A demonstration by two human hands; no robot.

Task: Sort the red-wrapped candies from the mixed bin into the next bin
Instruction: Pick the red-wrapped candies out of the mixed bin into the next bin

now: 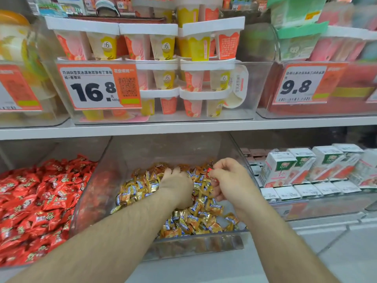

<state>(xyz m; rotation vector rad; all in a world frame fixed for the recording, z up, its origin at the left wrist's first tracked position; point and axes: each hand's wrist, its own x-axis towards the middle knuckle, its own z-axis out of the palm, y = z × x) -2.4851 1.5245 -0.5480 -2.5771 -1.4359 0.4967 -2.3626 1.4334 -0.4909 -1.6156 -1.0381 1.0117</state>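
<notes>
Shelf [183, 127] above, then three clear bins under it. Left bin [81, 201] brims with red candies [40, 201]; middle bin [234, 240] holds gold-and-blue sweets [193, 221]. Left hand [177, 186] digs fingers-down into that pile (its grip is hidden, so I cannot tell). Right hand [230, 178] pinches one small red candy [210, 173] above the sweets, its long axis unclear.
</notes>
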